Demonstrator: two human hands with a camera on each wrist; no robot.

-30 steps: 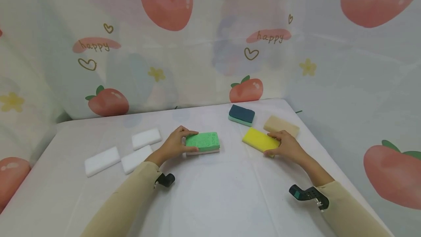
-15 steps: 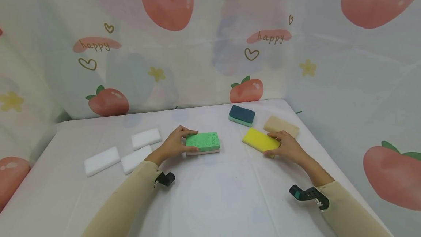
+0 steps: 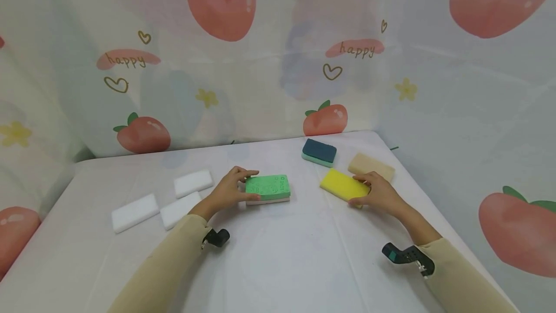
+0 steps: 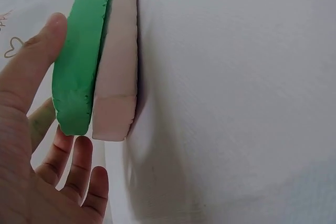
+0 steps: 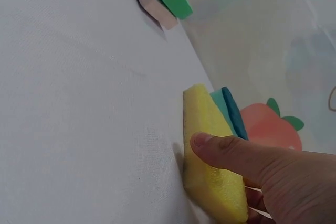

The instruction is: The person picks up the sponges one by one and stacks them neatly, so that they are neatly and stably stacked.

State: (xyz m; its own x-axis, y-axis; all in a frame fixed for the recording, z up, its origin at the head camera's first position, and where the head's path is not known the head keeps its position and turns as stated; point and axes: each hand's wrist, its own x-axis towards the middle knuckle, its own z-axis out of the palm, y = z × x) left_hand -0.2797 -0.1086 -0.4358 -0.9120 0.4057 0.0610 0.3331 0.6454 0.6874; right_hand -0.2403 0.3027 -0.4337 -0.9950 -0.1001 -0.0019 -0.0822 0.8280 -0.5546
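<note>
A green sponge is stacked on a pale pink sponge at the table's middle. My left hand is at the stack's left end, thumb along the near side of the green sponge and index finger at its far side. The left wrist view shows the other fingers spread loosely below the stack. To the right, my right hand holds a yellow sponge by its near right end. In the right wrist view the thumb presses its near side, and the other fingers are mostly hidden behind it.
Three white sponges lie left of my left hand. A dark blue and mint sponge sits at the back right, beyond the yellow one. A beige sponge lies behind my right hand. Printed cloth hangs behind the table.
My left thumb and index finger have drawn back slightly to the left over the green sponge. The right hand and the sponges have not visibly moved.
</note>
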